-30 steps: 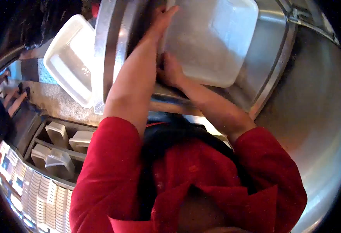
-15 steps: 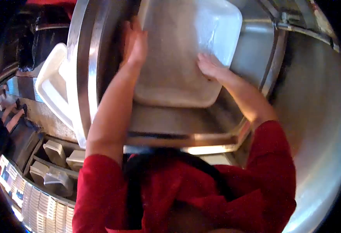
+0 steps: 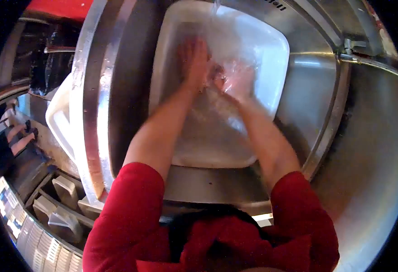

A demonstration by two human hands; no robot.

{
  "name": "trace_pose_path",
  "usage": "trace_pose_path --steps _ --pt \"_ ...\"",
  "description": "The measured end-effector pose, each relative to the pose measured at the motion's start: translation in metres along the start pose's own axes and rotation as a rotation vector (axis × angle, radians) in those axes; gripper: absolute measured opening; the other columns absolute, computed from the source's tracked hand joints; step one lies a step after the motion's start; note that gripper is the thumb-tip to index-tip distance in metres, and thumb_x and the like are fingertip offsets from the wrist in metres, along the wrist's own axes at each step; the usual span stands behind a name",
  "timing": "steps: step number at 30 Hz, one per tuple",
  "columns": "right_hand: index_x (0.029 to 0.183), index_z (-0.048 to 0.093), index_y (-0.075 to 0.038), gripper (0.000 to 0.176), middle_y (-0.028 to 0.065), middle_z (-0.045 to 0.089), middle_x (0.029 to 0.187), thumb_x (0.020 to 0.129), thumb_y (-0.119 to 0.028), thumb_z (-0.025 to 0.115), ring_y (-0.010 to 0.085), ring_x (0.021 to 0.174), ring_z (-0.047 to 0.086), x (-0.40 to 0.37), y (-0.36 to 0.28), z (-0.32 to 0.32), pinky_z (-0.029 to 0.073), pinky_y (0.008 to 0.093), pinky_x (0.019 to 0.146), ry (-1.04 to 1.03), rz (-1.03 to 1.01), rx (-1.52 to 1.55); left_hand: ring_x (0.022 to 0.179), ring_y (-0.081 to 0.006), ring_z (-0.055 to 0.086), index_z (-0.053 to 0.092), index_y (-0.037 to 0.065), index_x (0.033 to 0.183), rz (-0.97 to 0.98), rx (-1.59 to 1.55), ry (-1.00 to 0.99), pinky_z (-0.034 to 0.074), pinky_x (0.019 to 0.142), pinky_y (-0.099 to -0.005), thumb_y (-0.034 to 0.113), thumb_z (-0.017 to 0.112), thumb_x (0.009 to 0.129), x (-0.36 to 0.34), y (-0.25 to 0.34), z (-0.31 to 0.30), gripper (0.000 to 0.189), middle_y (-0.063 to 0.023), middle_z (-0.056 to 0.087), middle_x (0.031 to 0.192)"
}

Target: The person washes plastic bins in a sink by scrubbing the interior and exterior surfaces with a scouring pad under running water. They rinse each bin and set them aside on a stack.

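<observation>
A white plastic tub [image 3: 217, 156] sits inside the metal sink, with water running down and splashing in it. My left hand [image 3: 194, 61] reaches into the tub, fingers stretched out towards its far side; nothing shows in it. Close beside it is my right hand [image 3: 239, 80], also inside the tub, in the stream of water [image 3: 215, 9]. Splash and motion smear the right fingers, so their shape is hard to make out. Whether either palm touches the tub's bottom cannot be told.
The metal sink [image 3: 208, 183] surrounds the tub, with a metal counter [image 3: 366, 149] to the right. Another white container [image 3: 56, 113] stands beyond the left rim. At lower left are several pale containers [image 3: 65, 190] in a dark rack. Another person's arms [image 3: 20, 140] show at far left.
Both hands have moved closer together near the tub's middle, my left hand shifting right from the tub's left side. Splashing water now covers my right hand. The tub appears lower in view.
</observation>
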State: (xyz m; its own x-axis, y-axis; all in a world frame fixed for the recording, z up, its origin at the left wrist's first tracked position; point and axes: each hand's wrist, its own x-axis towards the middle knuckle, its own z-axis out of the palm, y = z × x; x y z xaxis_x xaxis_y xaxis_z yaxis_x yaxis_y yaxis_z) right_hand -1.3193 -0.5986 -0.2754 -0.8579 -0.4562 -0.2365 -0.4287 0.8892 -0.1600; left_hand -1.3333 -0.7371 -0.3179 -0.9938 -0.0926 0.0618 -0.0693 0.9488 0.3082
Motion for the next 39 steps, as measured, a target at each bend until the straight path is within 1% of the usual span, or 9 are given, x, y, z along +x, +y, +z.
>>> trace_pose_path --steps 2,7,11,16,21,23,28,35,39 --pt "0.117 0.047 -0.01 0.047 0.0166 0.041 0.119 0.075 -0.03 0.054 0.0351 0.109 0.039 0.026 0.022 0.038 0.029 0.0494 0.091 0.432 0.487 0.119 0.122 -0.0315 0.026 0.037 0.004 0.123 0.165 0.066 -0.104 0.021 0.099 -0.0486 0.032 0.05 0.076 -0.066 -0.002 0.015 0.056 -0.0118 0.031 0.132" --pt "0.121 0.043 -0.014 0.05 0.0119 0.046 0.112 0.073 -0.025 0.055 0.0338 0.106 0.042 -0.061 -0.044 0.075 0.026 0.0544 0.092 0.531 0.124 0.128 0.121 -0.0334 0.027 0.038 0.008 0.124 0.455 -0.12 -0.241 0.018 0.099 -0.0501 0.026 0.053 0.077 -0.116 -0.013 -0.013 0.053 -0.0122 0.033 0.131" --pt "0.122 0.042 -0.012 0.05 0.0141 0.046 0.111 0.073 -0.02 0.055 0.034 0.103 0.044 -0.03 -0.013 0.055 0.031 0.0504 0.089 0.497 -0.059 -0.038 0.123 -0.035 0.023 0.033 0.01 0.128 0.255 0.034 -0.164 0.014 0.1 -0.0534 0.033 0.052 0.077 -0.048 -0.036 0.0 0.059 -0.0136 0.029 0.134" --pt "0.119 0.043 -0.011 0.044 0.0134 0.047 0.11 0.076 -0.013 0.05 0.0344 0.098 0.045 0.012 -0.003 0.062 0.035 0.0438 0.087 0.541 0.45 -0.045 0.125 -0.0405 0.015 0.031 0.009 0.13 0.284 -0.023 -0.006 0.015 0.099 -0.0563 0.037 0.052 0.076 -0.075 -0.045 0.021 0.064 -0.0135 0.027 0.135" --pt "0.116 0.043 -0.005 0.046 0.0182 0.047 0.106 0.073 -0.013 0.054 0.037 0.1 0.044 -0.116 -0.014 0.049 0.037 0.0463 0.084 0.042 -0.147 0.466 0.127 -0.0398 0.007 0.028 0.01 0.131 0.47 0.322 -0.841 0.016 0.098 -0.0576 0.046 0.05 0.075 -0.136 -0.023 -0.099 0.07 -0.0139 0.019 0.138" --pt "0.09 0.049 0.001 0.023 0.0202 0.049 0.091 0.07 -0.008 0.052 0.0372 0.091 0.046 -0.137 -0.024 -0.035 0.039 0.0421 0.077 0.413 0.161 0.367 0.126 -0.0377 0.015 0.028 0.009 0.131 0.405 0.306 -1.083 0.017 0.1 -0.0513 0.053 0.048 0.075 -0.152 -0.025 -0.124 0.073 -0.0148 0.02 0.137" --pt "0.103 0.05 0.002 0.037 0.0211 0.052 0.102 0.072 -0.016 0.059 0.035 0.097 0.049 -0.184 0.013 -0.003 0.04 0.0418 0.081 0.289 0.823 0.58 0.121 -0.0333 0.031 0.034 0.008 0.128 0.564 -0.302 -1.614 0.023 0.101 -0.0371 0.062 0.045 0.072 -0.154 -0.049 -0.115 0.078 -0.0205 0.027 0.133" --pt "0.093 0.057 0.002 0.031 0.0119 0.061 0.084 0.066 -0.011 0.066 0.0216 0.072 0.06 -0.203 -0.018 -0.148 0.049 0.0356 0.065 -0.039 0.939 1.54 0.109 -0.0358 0.044 0.051 0.004 0.112 0.544 -0.3 -1.268 0.034 0.091 -0.043 0.056 0.051 0.072 -0.167 -0.01 -0.243 0.066 -0.0237 0.047 0.116" --pt "0.089 0.058 -0.001 0.027 0.0108 0.06 0.08 0.069 -0.018 0.064 0.0203 0.068 0.059 -0.187 -0.017 -0.238 0.05 0.0346 0.061 -0.009 0.812 1.718 0.062 -0.032 0.058 0.062 0.005 0.089 0.611 -0.317 -0.542 0.047 0.059 -0.0401 0.043 0.059 0.073 -0.169 0.01 -0.275 0.042 -0.0167 0.06 0.072"
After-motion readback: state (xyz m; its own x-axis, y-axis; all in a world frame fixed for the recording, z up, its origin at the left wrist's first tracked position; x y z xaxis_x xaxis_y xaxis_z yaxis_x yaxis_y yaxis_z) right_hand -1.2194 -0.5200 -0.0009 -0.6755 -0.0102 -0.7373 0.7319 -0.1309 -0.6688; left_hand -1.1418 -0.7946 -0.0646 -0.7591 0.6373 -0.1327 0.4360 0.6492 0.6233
